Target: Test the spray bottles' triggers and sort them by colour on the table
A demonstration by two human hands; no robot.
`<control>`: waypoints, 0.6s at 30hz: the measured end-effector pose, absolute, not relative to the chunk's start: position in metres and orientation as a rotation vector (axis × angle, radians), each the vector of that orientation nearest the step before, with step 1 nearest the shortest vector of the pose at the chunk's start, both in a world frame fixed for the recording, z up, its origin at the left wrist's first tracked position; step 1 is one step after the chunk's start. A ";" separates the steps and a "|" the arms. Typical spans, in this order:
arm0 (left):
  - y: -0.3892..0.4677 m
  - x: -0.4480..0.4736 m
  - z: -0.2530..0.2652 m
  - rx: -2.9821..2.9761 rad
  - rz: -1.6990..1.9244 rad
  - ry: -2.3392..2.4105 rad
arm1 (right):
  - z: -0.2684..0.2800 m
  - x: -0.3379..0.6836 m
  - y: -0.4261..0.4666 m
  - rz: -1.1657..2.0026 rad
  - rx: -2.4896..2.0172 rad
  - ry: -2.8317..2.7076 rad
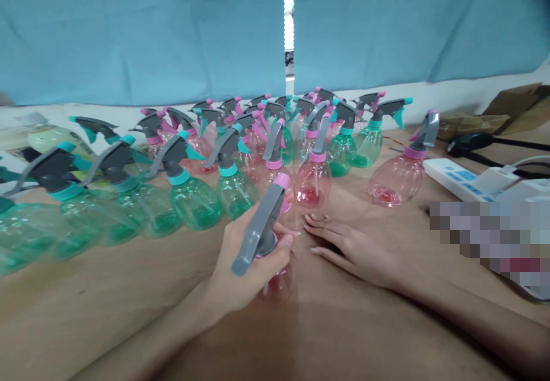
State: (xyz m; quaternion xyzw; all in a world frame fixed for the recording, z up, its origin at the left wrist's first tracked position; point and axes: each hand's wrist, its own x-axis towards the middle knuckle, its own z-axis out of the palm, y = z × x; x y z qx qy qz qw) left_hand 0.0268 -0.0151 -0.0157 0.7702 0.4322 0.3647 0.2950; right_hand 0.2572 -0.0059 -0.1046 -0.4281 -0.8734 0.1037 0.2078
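My left hand (235, 263) is closed around the neck of a pink spray bottle (261, 229). Its grey sprayer head with a pink nozzle points away from me, and the clear pink body shows partly below my fingers. To the right, my right hand (354, 249) rests palm down on the wooden table (344, 329) with its fingers stretched out, holding nothing. Just beyond the hands stands another pink spray bottle (313, 183). A green spray bottle (195, 203) is in the row left of my left hand.
Several more green and pink spray bottles crowd the back and left. A lone pink spray bottle (397, 180) leans at the right. Beside it lie a white power strip (451, 177) with plugs, black cables and a cardboard box (511, 106). A blue curtain (141, 31) hangs behind.
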 end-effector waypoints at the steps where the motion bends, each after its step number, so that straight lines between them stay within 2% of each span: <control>1: -0.015 0.026 -0.016 2.059 0.974 1.149 | -0.105 0.257 -0.006 0.294 -1.192 -2.431; 18: -0.018 0.029 -0.009 1.998 0.989 1.171 | -0.106 0.257 -0.006 0.299 -1.185 -2.413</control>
